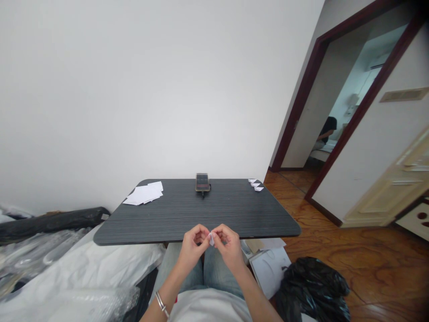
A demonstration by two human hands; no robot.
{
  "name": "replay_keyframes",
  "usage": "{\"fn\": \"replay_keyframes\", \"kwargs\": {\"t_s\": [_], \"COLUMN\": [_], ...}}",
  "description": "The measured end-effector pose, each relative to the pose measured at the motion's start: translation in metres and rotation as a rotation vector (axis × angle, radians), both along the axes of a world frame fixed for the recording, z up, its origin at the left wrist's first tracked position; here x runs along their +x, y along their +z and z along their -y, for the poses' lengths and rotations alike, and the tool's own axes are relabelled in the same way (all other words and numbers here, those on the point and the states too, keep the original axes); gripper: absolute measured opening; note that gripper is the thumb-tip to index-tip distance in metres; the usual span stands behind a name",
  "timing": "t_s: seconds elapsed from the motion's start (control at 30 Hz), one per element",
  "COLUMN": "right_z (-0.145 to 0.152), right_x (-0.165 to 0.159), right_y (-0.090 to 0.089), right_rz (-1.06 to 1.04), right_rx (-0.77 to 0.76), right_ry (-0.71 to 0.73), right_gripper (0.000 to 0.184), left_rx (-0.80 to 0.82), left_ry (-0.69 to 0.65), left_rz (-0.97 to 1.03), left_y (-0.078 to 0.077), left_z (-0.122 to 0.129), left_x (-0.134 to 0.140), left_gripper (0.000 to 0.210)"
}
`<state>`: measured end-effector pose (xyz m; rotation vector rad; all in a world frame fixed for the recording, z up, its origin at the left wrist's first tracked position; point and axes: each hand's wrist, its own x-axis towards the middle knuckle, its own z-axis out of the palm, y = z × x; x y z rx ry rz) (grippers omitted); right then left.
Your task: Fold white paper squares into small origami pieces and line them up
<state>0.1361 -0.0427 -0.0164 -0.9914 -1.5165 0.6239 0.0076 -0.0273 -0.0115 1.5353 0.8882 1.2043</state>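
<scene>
A small folded piece of white paper (212, 239) is pinched between my two hands, just at the front edge of the dark table (201, 214). My left hand (195, 240) grips its left side with thumb and forefinger. On the other side, my right hand (228, 241) pinches it the same way. The fingers hide most of its shape. At the table's far left lies a spread stack of white paper sheets (144, 194). Several small folded white paper pieces (256, 185) sit in the far right corner.
A phone-like device on a stand (202, 183) is at the table's back middle. Plastic-wrapped bundles (77, 268) lie at left. Right of my legs are a white box or bag (268, 268) and a black plastic bag (311, 286). A person (327, 132) sits beyond the doorway.
</scene>
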Motion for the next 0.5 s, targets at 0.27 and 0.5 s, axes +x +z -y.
{"fn": "replay_keyframes", "kwargs": {"t_s": [0.27, 0.5], "right_z": [0.002, 0.0015], "right_x": [0.0018, -0.0005], "right_y": [0.006, 0.0021], "right_rz": [0.031, -0.024], "right_rx": [-0.034, -0.087], "right_ry": [0.047, 0.054], "right_gripper": [0.011, 0.012], "left_rx": [-0.024, -0.091], "left_ry": [-0.022, -0.079], "left_rz": [-0.054, 0.032], "left_y": [0.0006, -0.0023], "left_z": [-0.0022, -0.0039], "left_x": [-0.004, -0.0055], "left_gripper": [0.02, 0.019]}}
